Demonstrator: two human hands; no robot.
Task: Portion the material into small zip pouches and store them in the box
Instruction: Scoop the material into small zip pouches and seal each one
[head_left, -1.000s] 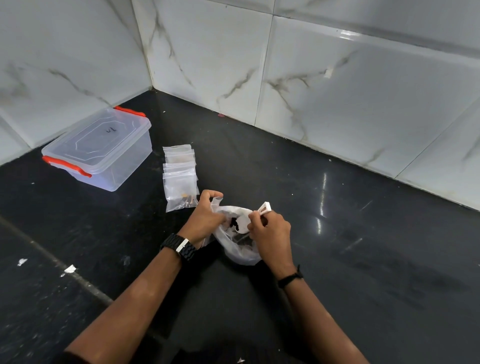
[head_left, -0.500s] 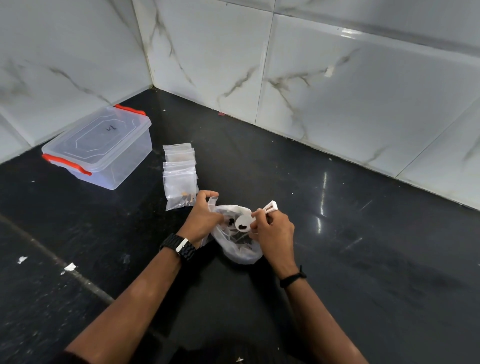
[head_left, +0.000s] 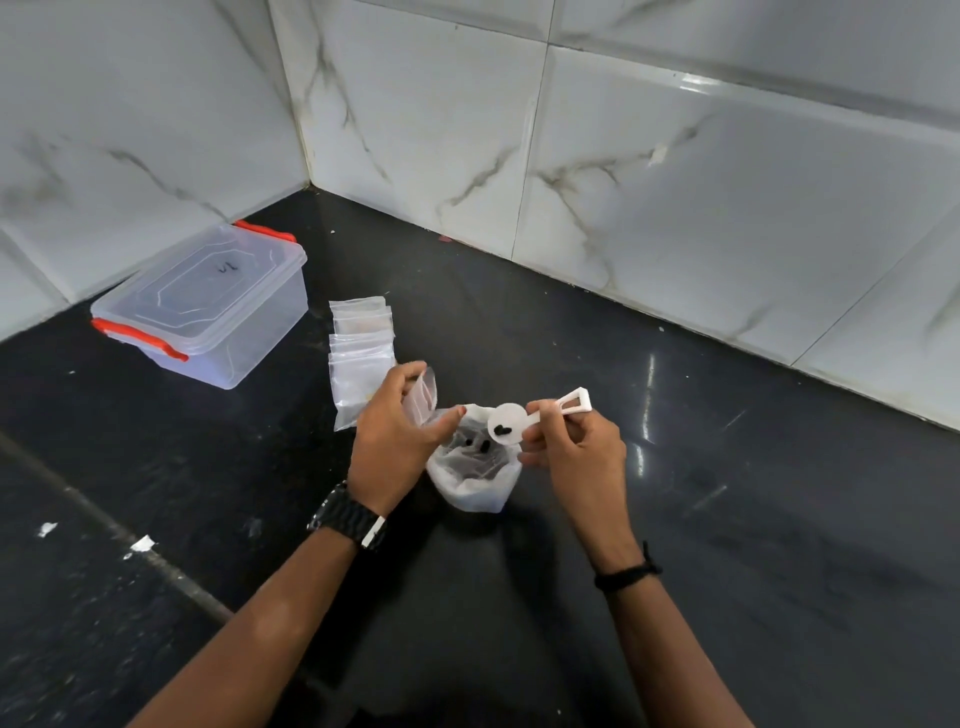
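We see the left hand (head_left: 392, 441) holding a small zip pouch (head_left: 422, 397) between thumb and fingers, just above the open plastic bag (head_left: 475, 480) on the black bench (head_left: 727, 493). The right hand (head_left: 576, 449) pinches the handle of a white scoop (head_left: 511, 423), its bowl over the bag and carrying a few dark pieces (head_left: 501, 430). More dark pieces lie in the bag. A stack of pouches (head_left: 361, 353) lies at 11 o'clock from the bag. The lidded box (head_left: 208, 306) sits at 10 o'clock, near the wall.
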